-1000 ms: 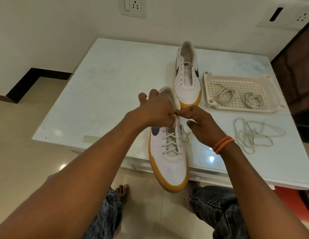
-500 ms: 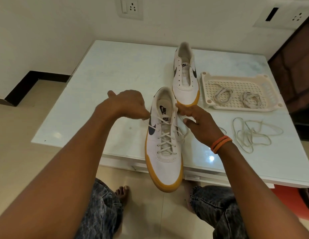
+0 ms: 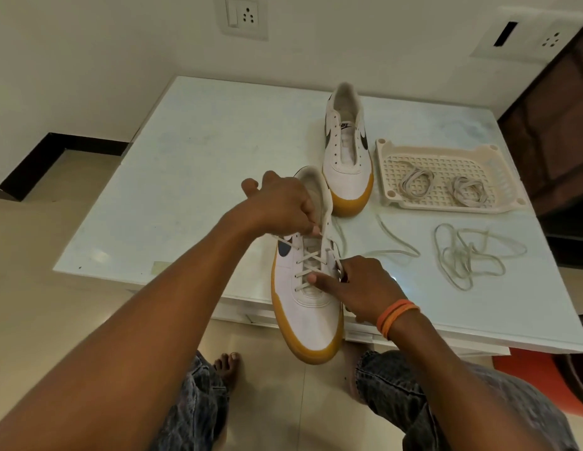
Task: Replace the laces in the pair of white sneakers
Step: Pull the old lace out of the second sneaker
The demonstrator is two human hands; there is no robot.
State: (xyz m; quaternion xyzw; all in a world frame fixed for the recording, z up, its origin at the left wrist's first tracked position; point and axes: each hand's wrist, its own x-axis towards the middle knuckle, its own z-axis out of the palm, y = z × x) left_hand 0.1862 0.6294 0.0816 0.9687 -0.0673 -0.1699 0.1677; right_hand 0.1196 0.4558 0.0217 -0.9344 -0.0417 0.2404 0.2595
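My left hand (image 3: 280, 203) pinches the lace (image 3: 311, 258) at the near white sneaker (image 3: 311, 288), which overhangs the table (image 3: 192, 177) edge at six o'clock. My right hand (image 3: 358, 288) grips its side, forefinger pressing the lacing. Second sneaker (image 3: 347, 157) sits at twelve, unlaced.

Near sneaker (image 3: 311, 307) overhanging table (image 3: 192, 177) edge; far sneaker (image 3: 347, 164) behind, tray (image 3: 446, 151) right, perhaps touching.

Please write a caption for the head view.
Both hands work a lace through the near sneaker; the far sneaker waits unlaced.
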